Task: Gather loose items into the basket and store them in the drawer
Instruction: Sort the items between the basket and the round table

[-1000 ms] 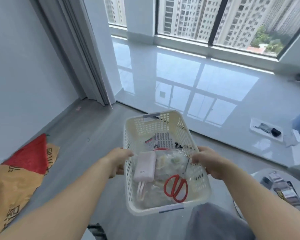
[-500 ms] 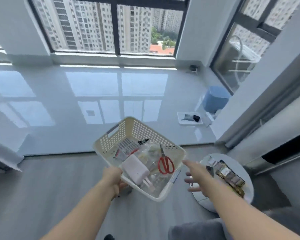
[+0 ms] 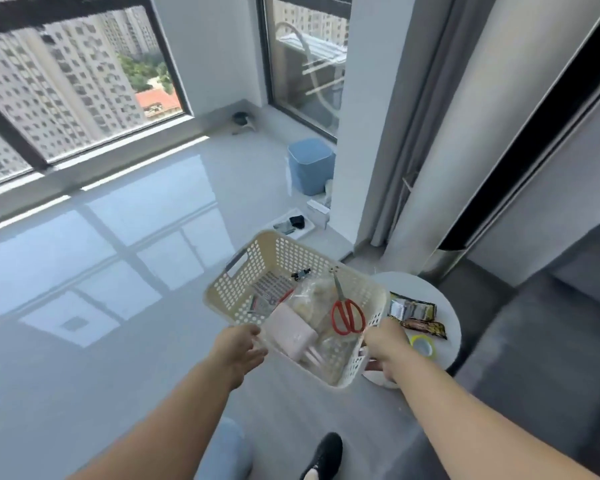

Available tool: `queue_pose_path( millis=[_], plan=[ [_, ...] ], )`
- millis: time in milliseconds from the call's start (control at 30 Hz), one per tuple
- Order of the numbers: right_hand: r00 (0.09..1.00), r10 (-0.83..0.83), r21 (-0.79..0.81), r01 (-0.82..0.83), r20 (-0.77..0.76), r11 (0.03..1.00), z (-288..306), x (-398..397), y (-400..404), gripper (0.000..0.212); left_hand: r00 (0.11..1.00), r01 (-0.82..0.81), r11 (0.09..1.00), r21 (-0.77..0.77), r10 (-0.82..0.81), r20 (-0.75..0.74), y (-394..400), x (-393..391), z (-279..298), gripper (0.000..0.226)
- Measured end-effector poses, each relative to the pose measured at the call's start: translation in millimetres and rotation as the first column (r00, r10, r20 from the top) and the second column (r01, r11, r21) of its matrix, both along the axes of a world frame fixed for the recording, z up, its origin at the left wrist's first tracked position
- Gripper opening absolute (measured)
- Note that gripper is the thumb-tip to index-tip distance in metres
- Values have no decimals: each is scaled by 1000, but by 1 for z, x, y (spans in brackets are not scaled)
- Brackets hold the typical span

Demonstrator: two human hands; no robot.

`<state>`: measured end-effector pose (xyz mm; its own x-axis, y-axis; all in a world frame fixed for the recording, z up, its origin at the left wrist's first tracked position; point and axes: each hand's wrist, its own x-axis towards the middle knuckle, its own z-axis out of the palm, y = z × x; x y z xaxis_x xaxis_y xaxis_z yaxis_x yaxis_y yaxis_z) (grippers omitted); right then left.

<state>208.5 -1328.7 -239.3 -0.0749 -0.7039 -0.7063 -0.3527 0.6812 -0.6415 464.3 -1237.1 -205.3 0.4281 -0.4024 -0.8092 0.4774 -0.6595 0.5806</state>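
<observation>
I hold a cream perforated basket (image 3: 243,282) in front of me above the floor. My left hand (image 3: 241,348) grips its near left edge, thumb on the rim. My right hand (image 3: 387,344) grips the near right rim, fingers curled underneath. Inside lie red-handled scissors (image 3: 349,315), a pale power bank (image 3: 291,332) with its cable, a clear plastic bag (image 3: 312,296), printed cards (image 3: 271,292) and a small black clip (image 3: 300,273). Just right of the basket, snack packets (image 3: 413,311) and a yellow tape roll (image 3: 423,346) lie on a round white table (image 3: 440,299). No drawer is in view.
A grey sofa (image 3: 551,323) stands at the right behind the table. A blue bin (image 3: 310,166) and a white tray (image 3: 309,228) with small dark items sit on the glossy floor by the pillar. A tall white air conditioner (image 3: 465,168) and a curtain stand beyond the table.
The view has swung right, bringing the round table and sofa close. My right hand, off the basket half a second ago, now grips its right rim again. My left hand kept its hold.
</observation>
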Motion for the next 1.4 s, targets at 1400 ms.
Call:
queue_pose_path(
  millis=[1400],
  plan=[
    [779,-404,528,623,-479,577,-847,-3,94,42,-256,798,-215,564,-967,-6,-222,-40,-841,49]
  ],
)
